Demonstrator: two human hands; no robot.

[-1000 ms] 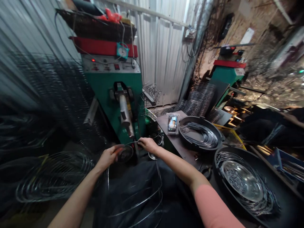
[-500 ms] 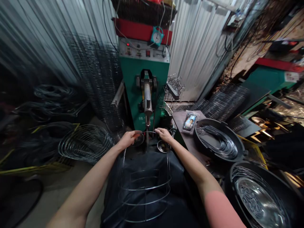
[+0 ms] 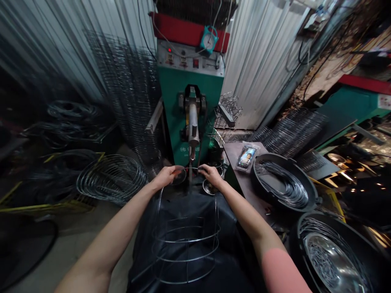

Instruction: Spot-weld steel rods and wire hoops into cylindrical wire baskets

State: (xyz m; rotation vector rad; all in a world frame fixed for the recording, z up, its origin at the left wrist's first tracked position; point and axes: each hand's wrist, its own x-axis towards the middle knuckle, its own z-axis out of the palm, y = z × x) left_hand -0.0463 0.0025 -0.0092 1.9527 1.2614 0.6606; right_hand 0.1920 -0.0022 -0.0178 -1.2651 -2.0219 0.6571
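Note:
My left hand (image 3: 166, 177) and my right hand (image 3: 210, 174) hold a thin steel wire ring (image 3: 187, 169) at either side of the lower electrode (image 3: 190, 175) of a green spot-welding machine (image 3: 189, 93). The ring tops a wire cage frame (image 3: 186, 244), which hangs over my black apron (image 3: 183, 244). A round metal dish (image 3: 179, 176) sits right by my left fingers, and a second dish (image 3: 210, 187) lies below my right hand. Whether my left hand touches the dish is hard to tell.
Round black tubs (image 3: 282, 181) of bent wire stand at the right, beside a phone in a plastic sleeve (image 3: 247, 158) on a metal bench (image 3: 235, 156). Stacked wire frames (image 3: 112, 180) rise at the left. A second green machine (image 3: 357, 97) stands at far right.
My view has swung left and the machine now sits centred. Both hands have moved towards the electrode, bringing the wire frame upright beneath them.

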